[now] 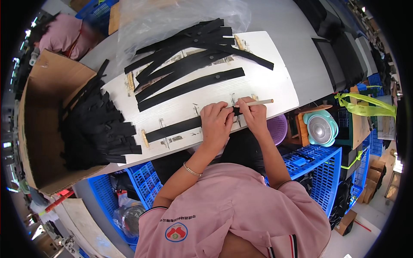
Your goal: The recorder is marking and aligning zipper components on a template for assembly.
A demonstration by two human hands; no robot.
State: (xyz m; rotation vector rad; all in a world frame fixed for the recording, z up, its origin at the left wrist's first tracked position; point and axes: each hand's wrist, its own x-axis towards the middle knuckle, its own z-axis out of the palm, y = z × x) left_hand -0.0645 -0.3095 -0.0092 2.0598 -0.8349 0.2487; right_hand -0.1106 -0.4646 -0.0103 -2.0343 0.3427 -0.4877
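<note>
A long black fabric strip (174,129) lies along the near edge of a white board (282,81) on the table. My left hand (216,123) presses down on this strip with its fingers bent together over it. Just to the right, my right hand (254,115) grips a thin pale pen (263,102), its other end pointing right. The pen's tip and the bit of strip between my hands are partly covered by fingers. Farther up the board lies another black strip (191,89), with a small dark round spot near its right end. Several more strips (185,53) cross each other behind it.
A cardboard box (43,92) lies at the left, with a heap of black strips (92,124) spilling from it. Clear plastic sheeting (180,15) covers the back. Blue crates (325,176), a teal fan (320,128) and a purple basket (277,128) stand to the right. Another person (64,34) is at far left.
</note>
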